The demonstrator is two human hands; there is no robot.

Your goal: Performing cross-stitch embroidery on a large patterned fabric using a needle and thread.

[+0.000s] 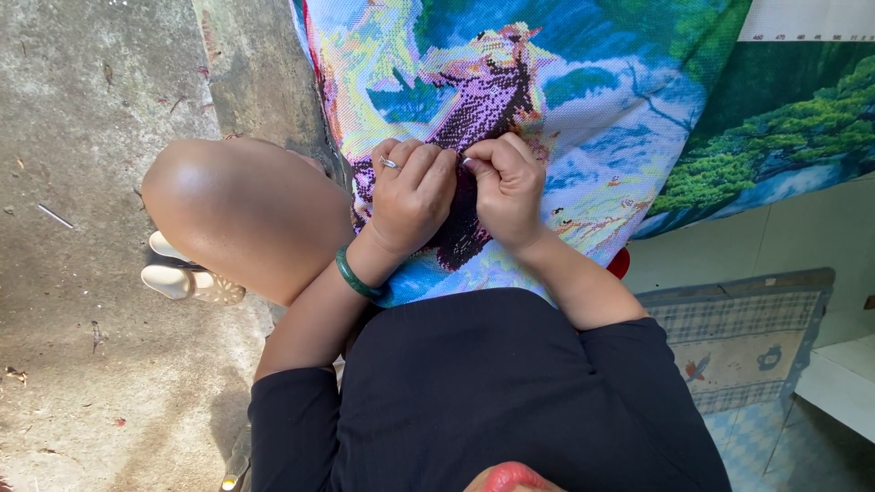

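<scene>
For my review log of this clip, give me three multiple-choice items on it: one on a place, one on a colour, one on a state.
1. Where do both hands rest?
A. on the embroidered cloth
B. on the floor
C. on the mat

2. What colour is the bangle on the left wrist?
A. red
B. green
C. white

3. How are the fingers of the left hand and right hand?
A. spread flat
B. curled, pinching at the cloth
C. hanging loose

Answers:
1 A, both hands lie on the cloth's purple patch.
2 B, the ring round the wrist is dark green.
3 B, the knuckles are bent, fingertips meeting on the fabric.
</scene>
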